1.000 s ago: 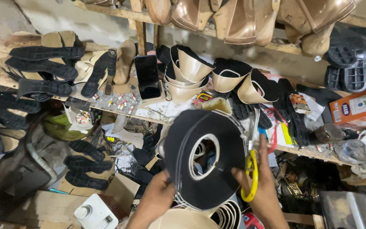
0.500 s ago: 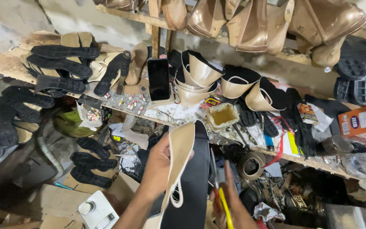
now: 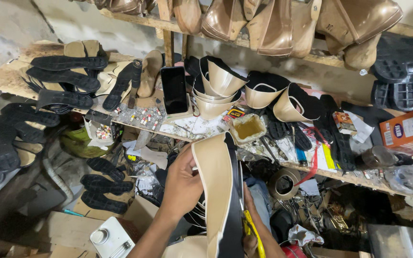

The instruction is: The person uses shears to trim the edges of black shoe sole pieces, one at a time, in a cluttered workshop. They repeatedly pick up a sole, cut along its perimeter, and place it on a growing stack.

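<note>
My left hand point(image 3: 183, 184) grips the left side of a curved shoe upper piece point(image 3: 218, 191), beige on one face and black on the other, held upright and edge-on in front of me. My right hand point(image 3: 254, 229) is mostly hidden behind that piece. It holds a pair of yellow-handled scissors point(image 3: 253, 229) against the piece's black right edge. Only the yellow handle and part of the blades show.
A wooden workbench point(image 3: 192, 126) carries black soles point(image 3: 65, 79), a dark phone point(image 3: 174, 89), stacked beige-and-black uppers point(image 3: 216, 83), a glue tub point(image 3: 247, 128) and an orange box point(image 3: 405, 129). Shoe lasts point(image 3: 273, 24) hang on a shelf above. A white can point(image 3: 111, 237) and more soles lie below.
The upper piece turned from facing me broadside to edge-on and rose toward the bench. My left hand shifted up its side. The view tilted slightly up.
</note>
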`<act>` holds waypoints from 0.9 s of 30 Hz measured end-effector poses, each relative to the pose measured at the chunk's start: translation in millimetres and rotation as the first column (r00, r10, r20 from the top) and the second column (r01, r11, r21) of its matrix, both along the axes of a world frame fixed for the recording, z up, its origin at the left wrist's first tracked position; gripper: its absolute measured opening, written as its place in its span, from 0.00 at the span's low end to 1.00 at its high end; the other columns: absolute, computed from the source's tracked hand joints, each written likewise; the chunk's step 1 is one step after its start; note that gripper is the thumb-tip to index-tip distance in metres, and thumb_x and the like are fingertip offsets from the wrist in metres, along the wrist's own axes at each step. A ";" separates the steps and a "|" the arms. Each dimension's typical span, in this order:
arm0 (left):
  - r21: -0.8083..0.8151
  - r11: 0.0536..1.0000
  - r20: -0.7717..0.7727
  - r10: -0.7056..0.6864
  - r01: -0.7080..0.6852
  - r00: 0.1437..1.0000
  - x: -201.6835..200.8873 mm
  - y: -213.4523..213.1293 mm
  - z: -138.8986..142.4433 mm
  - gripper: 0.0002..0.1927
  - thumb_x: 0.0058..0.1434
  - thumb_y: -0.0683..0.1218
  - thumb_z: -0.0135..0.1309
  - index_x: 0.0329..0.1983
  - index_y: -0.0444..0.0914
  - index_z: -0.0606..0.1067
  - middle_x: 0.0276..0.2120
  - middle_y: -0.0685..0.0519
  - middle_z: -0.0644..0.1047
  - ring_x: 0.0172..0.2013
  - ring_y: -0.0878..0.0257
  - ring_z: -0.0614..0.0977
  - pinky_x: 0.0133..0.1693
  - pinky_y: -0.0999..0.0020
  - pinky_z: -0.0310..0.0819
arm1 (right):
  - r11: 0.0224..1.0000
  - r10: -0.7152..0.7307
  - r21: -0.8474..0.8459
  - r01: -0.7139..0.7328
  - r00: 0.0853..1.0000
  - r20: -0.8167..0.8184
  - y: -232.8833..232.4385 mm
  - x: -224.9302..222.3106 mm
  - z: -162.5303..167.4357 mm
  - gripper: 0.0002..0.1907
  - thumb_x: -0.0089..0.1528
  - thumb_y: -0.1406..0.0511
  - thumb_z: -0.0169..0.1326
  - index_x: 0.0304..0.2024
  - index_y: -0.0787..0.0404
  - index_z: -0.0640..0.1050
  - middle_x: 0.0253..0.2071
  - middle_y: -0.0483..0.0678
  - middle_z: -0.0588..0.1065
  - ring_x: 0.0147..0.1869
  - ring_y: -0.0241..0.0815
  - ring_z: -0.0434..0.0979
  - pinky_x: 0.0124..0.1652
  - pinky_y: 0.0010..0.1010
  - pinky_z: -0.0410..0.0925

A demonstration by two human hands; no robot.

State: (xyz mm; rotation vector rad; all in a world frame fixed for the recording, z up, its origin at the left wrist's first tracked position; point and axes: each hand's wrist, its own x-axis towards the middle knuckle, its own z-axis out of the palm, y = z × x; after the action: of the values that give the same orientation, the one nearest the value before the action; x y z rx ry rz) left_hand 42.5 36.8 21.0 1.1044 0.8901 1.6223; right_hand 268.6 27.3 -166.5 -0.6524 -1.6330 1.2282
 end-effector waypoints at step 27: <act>-0.237 0.941 0.083 -0.229 0.242 0.970 8.4 26.5 -18.5 0.34 0.55 0.36 0.64 0.67 0.35 0.70 0.50 0.55 0.81 0.46 0.71 0.79 0.47 0.76 0.73 | 0.992 -0.120 -0.003 0.126 0.953 0.278 11.9 16.7 50.1 0.39 0.62 0.74 0.38 0.77 0.64 0.50 0.78 0.62 0.53 0.80 0.49 0.52 0.70 0.35 0.46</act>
State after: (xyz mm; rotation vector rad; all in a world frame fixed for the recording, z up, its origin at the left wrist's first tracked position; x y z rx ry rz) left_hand 50.9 63.3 2.6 0.9496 0.8617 1.3006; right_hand 285.3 39.2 -116.3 -0.9606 -1.7802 1.1014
